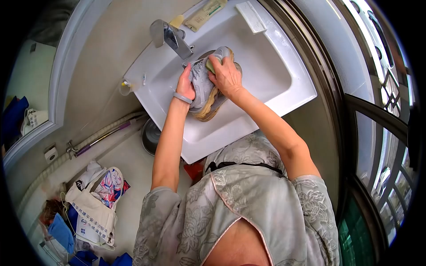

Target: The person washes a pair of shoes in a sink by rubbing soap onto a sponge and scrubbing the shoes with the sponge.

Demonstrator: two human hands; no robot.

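A grey lace-up sneaker [200,86] with a yellowish sole is held over the basin of the white sink [266,86]. My left hand [185,84], with a grey band at the wrist, grips the shoe from its left side. In my right hand [227,76] is a small pale green block [210,65], pressed against the shoe's upper. The fingers partly cover this block, so I cannot tell whether it is soap or a sponge. Just beyond the shoe, the chrome faucet [171,39] reaches over the basin.
A tube [205,15] and a white rectangular dish [251,17] lie on the sink's back rim. A small cup [126,86] is by the left corner. Below stands a dark basin [151,136]. Bags [95,208] lie on the floor at left; a window [377,133] is at right.
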